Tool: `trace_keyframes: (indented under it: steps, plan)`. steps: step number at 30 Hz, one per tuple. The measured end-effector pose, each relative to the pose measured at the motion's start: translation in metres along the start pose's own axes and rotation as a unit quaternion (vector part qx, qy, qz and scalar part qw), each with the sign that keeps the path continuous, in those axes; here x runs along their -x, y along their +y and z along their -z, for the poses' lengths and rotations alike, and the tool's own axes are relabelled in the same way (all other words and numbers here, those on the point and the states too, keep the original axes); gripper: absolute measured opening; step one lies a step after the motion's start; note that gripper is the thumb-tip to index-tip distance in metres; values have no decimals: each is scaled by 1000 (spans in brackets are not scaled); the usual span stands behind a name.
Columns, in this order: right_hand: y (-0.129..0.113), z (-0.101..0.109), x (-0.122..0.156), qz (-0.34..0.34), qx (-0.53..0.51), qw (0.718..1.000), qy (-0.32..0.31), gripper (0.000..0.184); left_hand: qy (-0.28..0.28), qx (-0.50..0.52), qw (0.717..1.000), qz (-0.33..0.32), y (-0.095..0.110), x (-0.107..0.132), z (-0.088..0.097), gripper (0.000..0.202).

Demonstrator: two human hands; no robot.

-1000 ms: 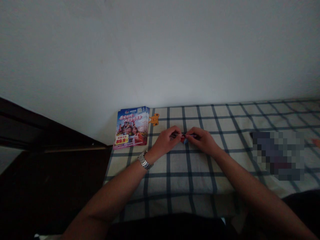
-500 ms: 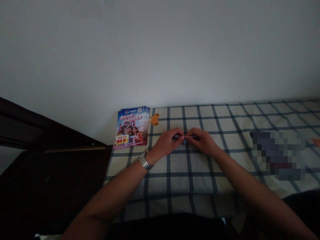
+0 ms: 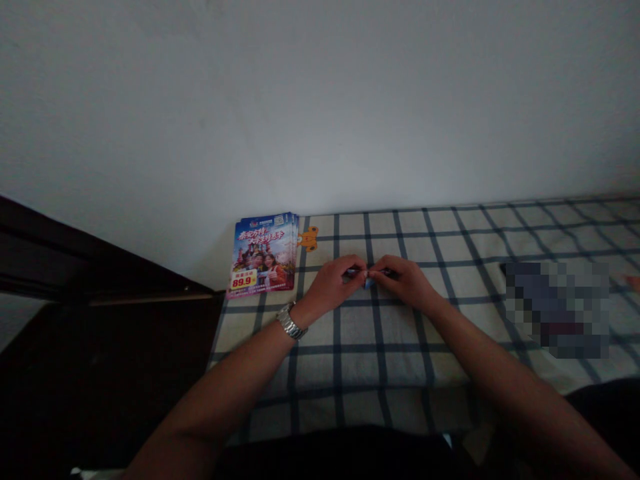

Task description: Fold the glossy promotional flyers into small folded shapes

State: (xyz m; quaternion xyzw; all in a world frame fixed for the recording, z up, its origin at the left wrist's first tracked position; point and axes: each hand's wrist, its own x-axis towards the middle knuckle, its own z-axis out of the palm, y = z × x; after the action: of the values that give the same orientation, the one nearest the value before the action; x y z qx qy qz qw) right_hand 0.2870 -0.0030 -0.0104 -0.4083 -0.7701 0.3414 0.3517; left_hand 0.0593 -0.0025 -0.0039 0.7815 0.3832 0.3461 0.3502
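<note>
My left hand (image 3: 345,277), with a silver watch on its wrist, pinches one side of a small bluish folded paper (image 3: 369,283). From the other side, my right hand (image 3: 400,277) pinches the same paper. The fingertips meet over it and both hands are closed, hiding most of the paper. They rest low over the checked cloth (image 3: 357,333). Left of my hands lies a stack of colourful printed flyers (image 3: 263,253), the top one marked 89.9.
An orange bear figure (image 3: 307,239) shows on the cloth beside the flyers. At the right is a blurred-out dark object (image 3: 555,310), and part of another person's hand (image 3: 633,283) at the edge. A white wall (image 3: 350,107) stands behind; dark floor (image 3: 110,373) lies left.
My hands stay nearly in place, with slight finger movement at the pinch. A little more of the paper's light-blue side shows below the fingertips.
</note>
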Motion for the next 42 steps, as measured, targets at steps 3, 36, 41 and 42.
trace_keyframes:
  steps: [3, 36, 41, 42]
  plan:
    - [1, 0, 0, -14, -8, 1000, 3, 18, 4, 0, 1000, 6, 0, 0, 1, 12]
    - [0, 5, -1, -49, 22, 998, 25, 33, 26, -4, 1000, 13, 0, -4, 5, 13]
    - [-1, 4, -1, -54, 0, 998, 23, 33, 19, 2, 1000, 17, 3, -4, 8, 15]
    - [-1, 5, 0, -56, -1, 998, 20, 33, 19, 0, 1000, 17, 3, -4, 8, 15]
